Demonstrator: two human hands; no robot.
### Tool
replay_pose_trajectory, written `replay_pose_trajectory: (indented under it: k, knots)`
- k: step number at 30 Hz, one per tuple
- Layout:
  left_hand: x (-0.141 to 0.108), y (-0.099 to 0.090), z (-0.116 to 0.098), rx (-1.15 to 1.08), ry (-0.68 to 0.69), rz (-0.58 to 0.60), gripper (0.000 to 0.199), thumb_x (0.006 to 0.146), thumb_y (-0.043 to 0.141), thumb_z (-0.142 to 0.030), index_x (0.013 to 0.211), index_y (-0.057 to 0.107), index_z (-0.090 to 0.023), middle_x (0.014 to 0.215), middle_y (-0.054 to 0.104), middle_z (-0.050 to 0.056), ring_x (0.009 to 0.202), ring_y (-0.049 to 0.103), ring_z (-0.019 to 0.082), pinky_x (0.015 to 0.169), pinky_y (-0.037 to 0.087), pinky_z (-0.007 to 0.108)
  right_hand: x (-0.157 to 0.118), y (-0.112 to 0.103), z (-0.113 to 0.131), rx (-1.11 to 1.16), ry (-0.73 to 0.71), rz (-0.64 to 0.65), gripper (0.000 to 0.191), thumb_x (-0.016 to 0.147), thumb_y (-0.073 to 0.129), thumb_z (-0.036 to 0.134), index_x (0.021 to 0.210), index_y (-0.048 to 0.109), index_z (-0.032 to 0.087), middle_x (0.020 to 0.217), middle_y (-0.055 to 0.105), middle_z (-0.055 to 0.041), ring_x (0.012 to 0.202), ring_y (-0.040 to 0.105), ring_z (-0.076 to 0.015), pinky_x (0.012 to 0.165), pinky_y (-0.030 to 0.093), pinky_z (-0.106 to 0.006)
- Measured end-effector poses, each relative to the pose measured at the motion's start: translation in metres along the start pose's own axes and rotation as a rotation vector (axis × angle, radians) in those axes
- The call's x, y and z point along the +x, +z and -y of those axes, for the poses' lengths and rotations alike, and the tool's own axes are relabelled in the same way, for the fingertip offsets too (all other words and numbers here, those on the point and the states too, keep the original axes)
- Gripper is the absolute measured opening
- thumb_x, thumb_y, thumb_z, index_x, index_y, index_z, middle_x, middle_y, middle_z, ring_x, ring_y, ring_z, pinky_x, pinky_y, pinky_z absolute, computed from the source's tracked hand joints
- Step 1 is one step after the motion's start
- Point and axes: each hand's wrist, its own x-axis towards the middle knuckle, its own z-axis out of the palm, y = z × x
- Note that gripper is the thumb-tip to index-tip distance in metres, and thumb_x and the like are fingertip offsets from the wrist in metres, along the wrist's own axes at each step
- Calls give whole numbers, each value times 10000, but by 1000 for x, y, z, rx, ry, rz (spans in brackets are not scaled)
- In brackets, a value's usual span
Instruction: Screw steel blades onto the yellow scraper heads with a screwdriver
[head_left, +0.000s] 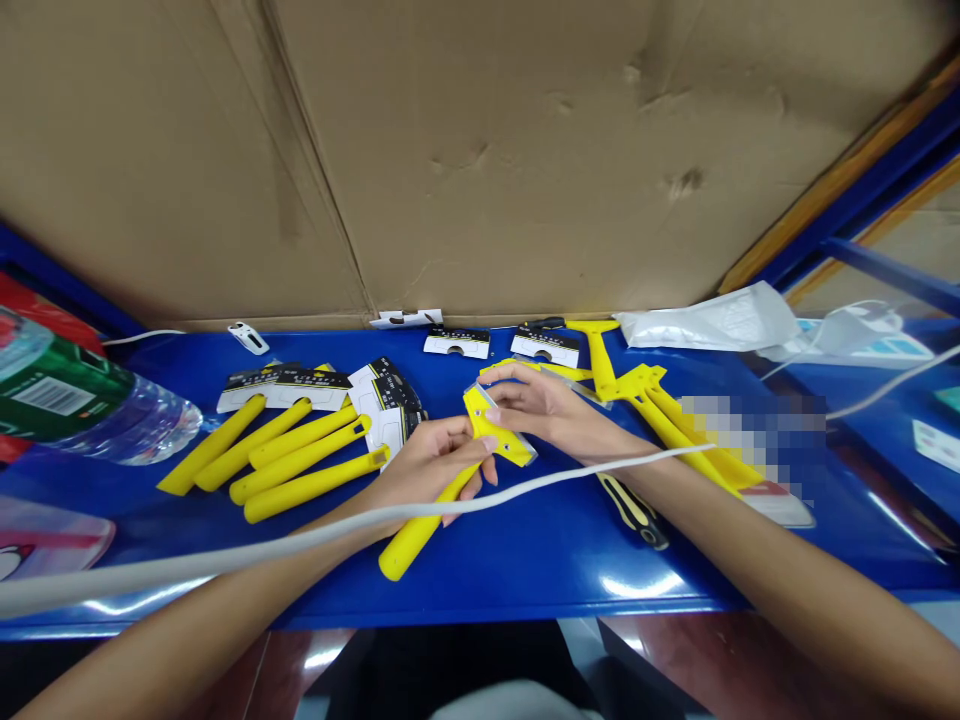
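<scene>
Over the middle of the blue table, a yellow scraper (420, 535) is held in both hands, its handle slanting down to the left. My left hand (431, 460) is closed around the neck, thumb lying along the head. The fingers of my right hand (544, 405) pinch the scraper's wide head, where a thin clear or metallic strip runs along the edge. Left of my hands lie several yellow handles (315, 485) beside black-and-white cards (386, 390). More yellow scrapers (645, 385) are piled to the right. A black-and-cream tool handle (634, 510) lies partly beneath my right forearm.
A white cable (555, 478) crosses in front of both forearms. At left stands a plastic bottle (60, 395). Loose cards (457, 342), a white plastic packet (697, 320) and a small white object (247, 338) lie along the back, before a cardboard wall (525, 160).
</scene>
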Motion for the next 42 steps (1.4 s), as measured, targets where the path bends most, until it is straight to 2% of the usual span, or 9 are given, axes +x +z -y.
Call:
replay_pose_trajectory:
  k: [2, 6, 11, 14, 17, 23, 28, 36, 42]
  knots:
    - [0, -1, -3, 16, 19, -24, 411, 966, 721, -555, 906, 688, -150, 688, 659, 24, 361, 501, 83, 335, 376, 198, 1, -1, -1, -44, -5, 10, 411, 926, 818, 419, 1269, 667, 250, 1073, 774, -26, 995, 718, -189, 916, 533, -357]
    - [2, -2, -7, 62, 57, -17, 430, 954, 728, -574, 920, 634, -156, 701, 669, 24, 387, 503, 76, 348, 387, 189, 2, 0, -2, -158, -19, -14, 327, 904, 812, 515, 868, 763, 194, 830, 727, -2, 763, 629, -155, 755, 482, -318]
    - [6, -6, -3, 165, 198, -154, 507, 927, 777, -509, 1213, 459, -237, 1044, 738, 76, 596, 680, 153, 413, 505, 230, 4, 1, -2, -124, -26, -117, 349, 840, 862, 521, 799, 778, 185, 752, 692, 5, 701, 558, -140, 686, 409, -304]
    - [3, -8, 2, 567, 483, -326, 611, 947, 773, -341, 1456, 443, -270, 1396, 628, 139, 931, 761, 204, 695, 667, 334, 4, -1, -2, -59, 14, -218, 362, 812, 874, 517, 744, 760, 180, 684, 622, 22, 641, 467, -118, 628, 326, -297]
    - [-2, -12, 7, 1051, 721, -305, 578, 1032, 609, -186, 1577, 488, -332, 1619, 473, 151, 1159, 731, 238, 895, 671, 389, 4, -3, 1, 26, 57, -233, 352, 783, 885, 501, 726, 758, 178, 621, 556, 41, 592, 379, -103, 583, 247, -296]
    - [-7, -16, 15, 1473, 738, -193, 662, 1014, 507, -66, 1613, 515, -348, 1755, 370, 128, 1357, 662, 310, 924, 675, 408, 4, -6, 3, 112, 136, -187, 281, 782, 902, 434, 803, 791, 177, 663, 621, 20, 593, 465, -110, 580, 326, -287]
    - [-7, -12, 14, 1407, 656, -216, 670, 988, 521, -65, 1587, 568, -360, 1758, 380, 133, 1290, 698, 359, 880, 664, 443, 4, -6, 3, 105, 125, -181, 274, 786, 911, 424, 768, 781, 183, 693, 662, 2, 610, 515, -121, 575, 365, -290]
    - [-9, 3, 2, 863, 575, -235, 402, 971, 579, -162, 1289, 769, -319, 1514, 632, 130, 1192, 700, 330, 790, 585, 319, 4, -5, 0, 114, 122, -206, 264, 776, 921, 407, 833, 831, 165, 775, 744, -25, 649, 588, -126, 609, 414, -284]
    - [-3, -5, -7, 705, 595, -333, 370, 935, 675, -167, 1275, 762, -285, 1558, 607, 131, 1206, 703, 318, 764, 592, 299, 9, -13, 2, 125, 11, -199, 515, 886, 776, 692, 924, 806, 179, 919, 801, -83, 759, 705, -185, 743, 569, -349]
